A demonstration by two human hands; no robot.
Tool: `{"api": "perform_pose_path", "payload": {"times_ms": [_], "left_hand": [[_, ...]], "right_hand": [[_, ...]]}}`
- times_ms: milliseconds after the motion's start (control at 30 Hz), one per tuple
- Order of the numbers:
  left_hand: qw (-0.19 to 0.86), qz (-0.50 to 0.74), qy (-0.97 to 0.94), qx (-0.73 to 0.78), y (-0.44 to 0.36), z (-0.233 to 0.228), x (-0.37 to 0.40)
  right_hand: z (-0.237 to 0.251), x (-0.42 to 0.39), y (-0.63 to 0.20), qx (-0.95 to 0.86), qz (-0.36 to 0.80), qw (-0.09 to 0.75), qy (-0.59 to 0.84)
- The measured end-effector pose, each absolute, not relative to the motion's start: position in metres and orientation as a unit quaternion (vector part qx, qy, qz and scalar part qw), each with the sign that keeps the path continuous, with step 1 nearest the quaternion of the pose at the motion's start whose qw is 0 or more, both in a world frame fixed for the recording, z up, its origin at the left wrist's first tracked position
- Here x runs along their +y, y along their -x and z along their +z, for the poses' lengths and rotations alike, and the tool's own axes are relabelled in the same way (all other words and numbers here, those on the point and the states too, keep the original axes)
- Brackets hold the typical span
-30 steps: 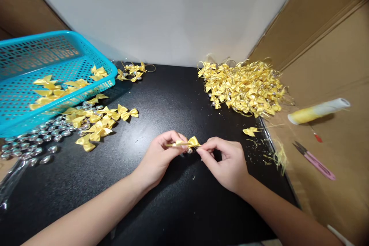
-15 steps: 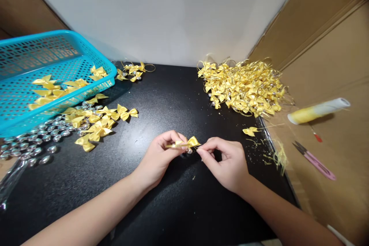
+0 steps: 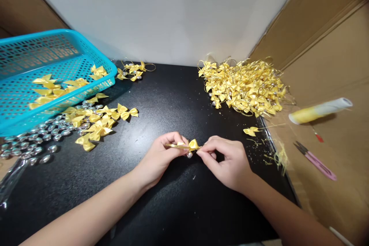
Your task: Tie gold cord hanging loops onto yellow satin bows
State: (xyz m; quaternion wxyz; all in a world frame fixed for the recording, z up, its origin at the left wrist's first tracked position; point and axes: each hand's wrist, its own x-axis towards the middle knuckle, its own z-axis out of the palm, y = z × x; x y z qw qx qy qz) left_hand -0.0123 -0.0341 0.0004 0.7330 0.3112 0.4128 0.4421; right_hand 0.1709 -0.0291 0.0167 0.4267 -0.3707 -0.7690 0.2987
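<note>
So on my end I had the left hand (image 3: 163,157) pinching a yellow bow (image 3: 193,144) with a gold loop (image 3: 173,146), a silvery bead (image 3: 189,154) just below it. The bow sat right between both hands. The right hand (image 3: 226,161) had its fingertips closed together at the bow's edge, though I couldn't tell if they'd caught a strand. Looked like the fiddly fastening step to me. Next move called for a steady left pinch and tiny right-finger work, imo. Pink snips (image 3: 317,161) lay right of the right hand.
</note>
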Motion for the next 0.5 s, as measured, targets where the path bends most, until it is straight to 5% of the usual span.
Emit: {"api": "perform_pose_path", "payload": {"times_ms": [500], "left_hand": [[0.748,0.41,-0.3,0.428,0.0113,0.0061,-0.0341]], "right_hand": [[0.0181,-0.029,-0.1718,-0.77,0.29,0.432,0.37]]}}
